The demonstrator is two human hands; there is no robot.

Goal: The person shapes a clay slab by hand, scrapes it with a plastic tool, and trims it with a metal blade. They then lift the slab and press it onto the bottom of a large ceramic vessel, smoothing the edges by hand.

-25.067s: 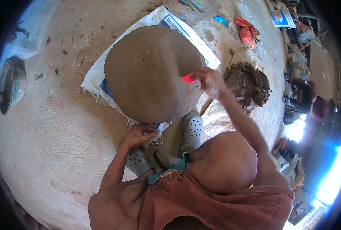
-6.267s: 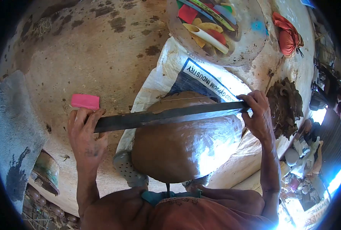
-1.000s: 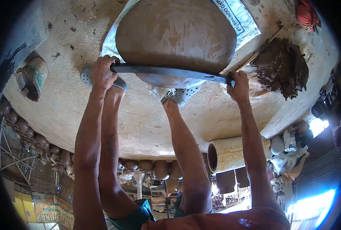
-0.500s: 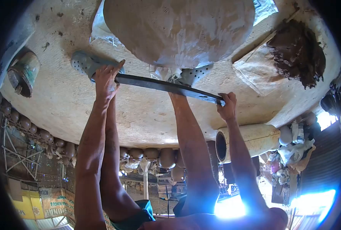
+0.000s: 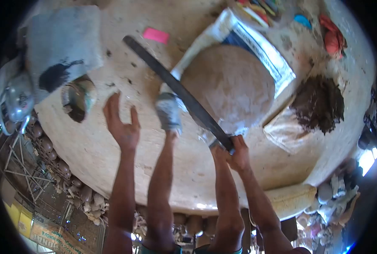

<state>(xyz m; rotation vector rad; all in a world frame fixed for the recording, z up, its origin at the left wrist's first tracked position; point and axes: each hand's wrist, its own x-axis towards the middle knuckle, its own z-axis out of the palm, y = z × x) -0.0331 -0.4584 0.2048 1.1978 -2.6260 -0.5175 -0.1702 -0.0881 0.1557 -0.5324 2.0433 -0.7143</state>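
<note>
A long, dark, flat bar (image 5: 175, 89) slants up and leftward from my right hand (image 5: 239, 154), which is closed around its lower end. Its far end reaches out over the floor near a pink piece. My left hand (image 5: 122, 127) is off the bar, thumb and fingers spread, above bare floor to the left of my shoe (image 5: 168, 111). Beyond the bar sits a large, round, smooth brown clay form (image 5: 233, 84), on a white and blue sack (image 5: 262, 55). The bar overlaps the clay form's left edge in this view.
Dark wet clay (image 5: 319, 103) lies on a pale sack at right. A worn pot-like container (image 5: 76, 99) lies at left, near a grey sheet (image 5: 65, 38). A pink rectangle (image 5: 156, 35) and a red cloth-like bundle (image 5: 333, 37) lie farther off. Clay pots (image 5: 46, 144) line the edge behind.
My left hand has let go of the bar and opened. The bar, held across by both hands before, now slants forward from my right hand. The view has shifted, showing more floor ahead.
</note>
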